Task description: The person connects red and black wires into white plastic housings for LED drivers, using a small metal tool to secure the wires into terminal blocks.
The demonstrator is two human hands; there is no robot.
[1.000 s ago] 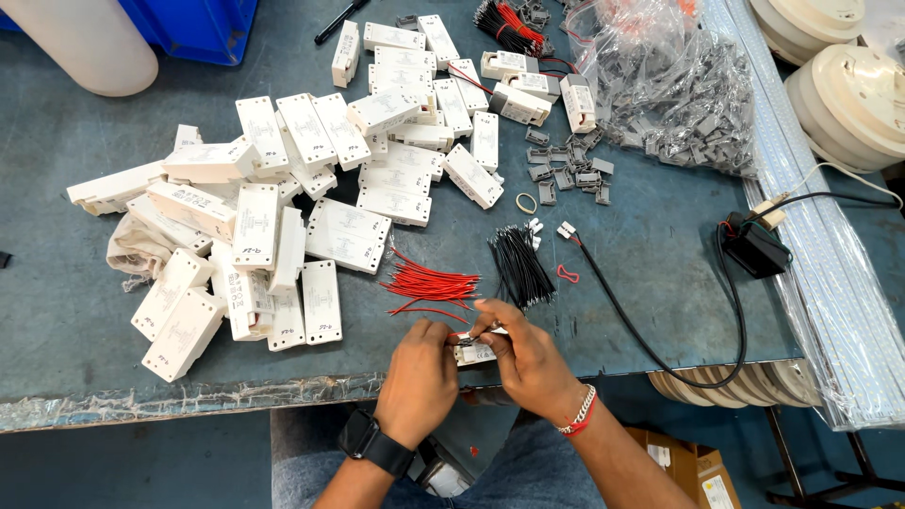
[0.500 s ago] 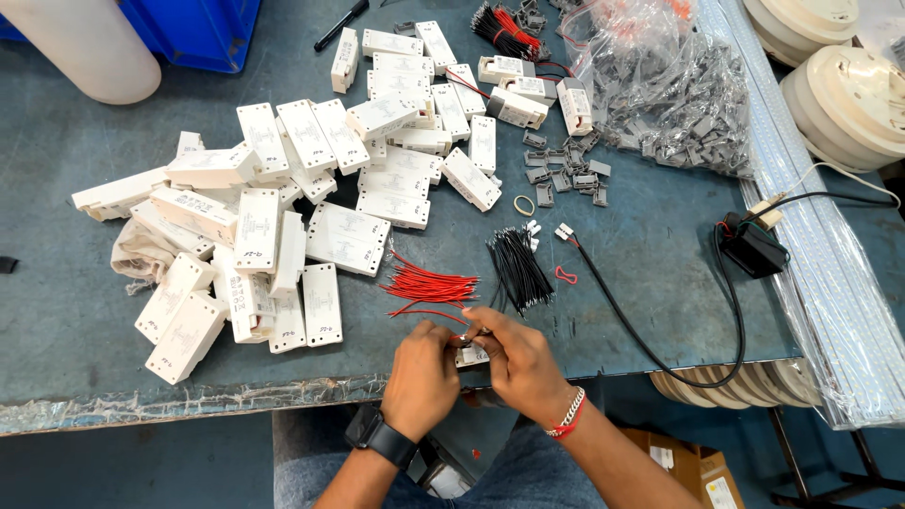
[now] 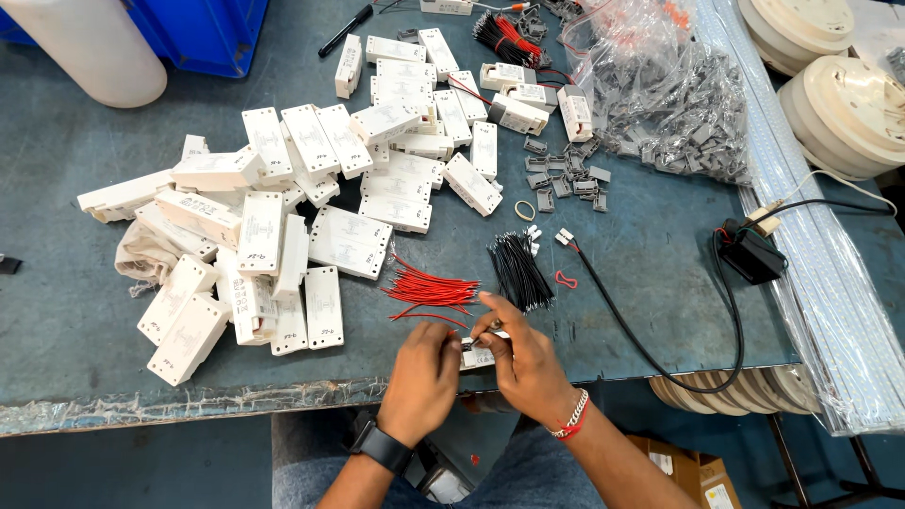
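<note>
Both hands met at the near edge of the table [image 3: 75, 311]. The left hand [image 3: 421, 377] and right hand [image 3: 521, 356] pinched a small white box [image 3: 477, 354] between their fingertips, which hid most of it; only a sliver showed between them. Whether a wire sat in those fingers could not be made out. Loose red wires [image 3: 429, 290] lay just beyond the hands, a bundle of black wires [image 3: 518, 271] beside them. A heap of white boxes [image 3: 283, 217] spread to the left. The clear bag of grey clips [image 3: 679, 113] was cut off at the top.
</note>
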